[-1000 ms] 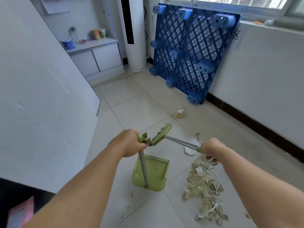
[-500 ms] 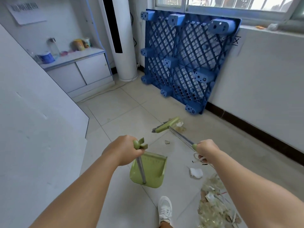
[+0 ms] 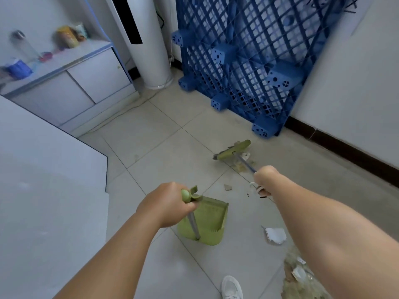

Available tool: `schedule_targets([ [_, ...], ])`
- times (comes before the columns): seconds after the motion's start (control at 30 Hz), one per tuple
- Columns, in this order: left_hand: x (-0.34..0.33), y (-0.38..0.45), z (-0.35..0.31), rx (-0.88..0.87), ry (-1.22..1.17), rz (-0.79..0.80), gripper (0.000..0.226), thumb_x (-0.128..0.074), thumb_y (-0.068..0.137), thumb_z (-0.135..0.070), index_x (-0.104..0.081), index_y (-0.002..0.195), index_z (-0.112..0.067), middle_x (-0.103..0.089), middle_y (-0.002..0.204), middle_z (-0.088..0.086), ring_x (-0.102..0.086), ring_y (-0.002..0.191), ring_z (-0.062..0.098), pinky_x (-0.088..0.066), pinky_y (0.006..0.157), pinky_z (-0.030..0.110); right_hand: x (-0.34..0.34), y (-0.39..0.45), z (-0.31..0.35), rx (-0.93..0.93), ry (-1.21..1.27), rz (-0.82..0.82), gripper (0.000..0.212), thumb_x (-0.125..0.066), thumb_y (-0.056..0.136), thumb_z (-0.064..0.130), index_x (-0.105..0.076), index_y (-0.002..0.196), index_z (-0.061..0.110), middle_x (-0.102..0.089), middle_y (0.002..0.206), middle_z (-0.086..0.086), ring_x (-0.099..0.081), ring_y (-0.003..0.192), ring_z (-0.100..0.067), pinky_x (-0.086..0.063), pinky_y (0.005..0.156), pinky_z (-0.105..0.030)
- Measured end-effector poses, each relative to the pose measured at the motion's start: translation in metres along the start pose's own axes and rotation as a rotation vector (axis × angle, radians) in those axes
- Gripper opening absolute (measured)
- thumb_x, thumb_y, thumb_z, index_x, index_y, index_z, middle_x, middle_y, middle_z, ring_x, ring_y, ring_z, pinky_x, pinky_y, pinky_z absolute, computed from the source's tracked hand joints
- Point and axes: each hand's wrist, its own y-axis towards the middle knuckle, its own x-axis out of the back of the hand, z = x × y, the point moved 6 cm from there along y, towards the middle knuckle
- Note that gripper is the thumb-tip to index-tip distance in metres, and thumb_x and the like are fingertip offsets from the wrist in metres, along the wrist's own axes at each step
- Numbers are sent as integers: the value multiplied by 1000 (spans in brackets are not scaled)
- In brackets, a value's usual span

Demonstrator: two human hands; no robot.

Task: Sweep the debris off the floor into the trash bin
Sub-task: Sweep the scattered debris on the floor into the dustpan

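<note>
Overhead, no readable writing showed anywhere. One blue pallet (image 3: 248, 61) leaned on the wall above the tiled floor (image 3: 151, 134). One green dustpan (image 3: 205, 223) stood on the tiles, its pole gripped by the closed left hand (image 3: 166, 207). The right hand (image 3: 264, 180) was wrapped around one green broom (image 3: 234, 150), whose head touched scattered debris (image 3: 243, 161); a larger debris pile (image 3: 302, 277) lay nearer, beside one white paper scrap (image 3: 275, 235).

You face a pale tiled floor (image 3: 151, 134). A blue plastic pallet (image 3: 254, 61) leans on the white wall (image 3: 356, 87). Left of the pallet stands a white tower air conditioner (image 3: 146, 39), then a low white cabinet (image 3: 82, 83).
</note>
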Motion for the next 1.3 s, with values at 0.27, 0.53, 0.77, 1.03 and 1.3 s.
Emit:
schedule_targets([
  [0.27,-4,14,0,-41,-14,37,29,-67,84,-42,-58,68,-20,-55,63,-4,-48,55,17,-36,54,26,-11,-4,-52,-67,-53,8,10,-43,93,10,-46,96,0,-54,76,-19,-50,55,-26,-44,55,-31],
  [0.53,-24,-49,-7,-173,37,52,32,-66,84,-41,-63,79,-9,-55,65,0,-48,57,20,-35,55,27,-23,-96,-173,-116,-125,-84,24,-41,94,10,-43,71,5,-50,69,-12,-48,57,-23,-41,54,-28],
  [0.77,-62,-139,-12,-327,97,82,27,-64,87,-40,-65,80,-15,-55,63,-2,-49,55,18,-35,52,25,-49,-195,-302,-244,-94,-186,33,-40,99,18,-40,67,11,-42,67,0,-41,53,-12,-38,49,-21],
  [1.03,-91,-190,-37,-427,161,144,28,-65,87,-43,-67,86,-14,-61,69,0,-52,57,17,-37,53,26,-42,-277,-407,-379,-51,-245,31,-45,95,18,-43,65,10,-48,69,-5,-49,60,-19,-44,59,-26],
  [1.3,-111,-196,-83,-489,250,166,30,-68,84,-43,-68,86,-13,-63,73,2,-53,61,20,-39,58,30,-14,-298,-454,-474,55,-204,20,-50,91,17,-59,77,5,-61,73,-11,-58,60,-26,-45,56,-27],
])
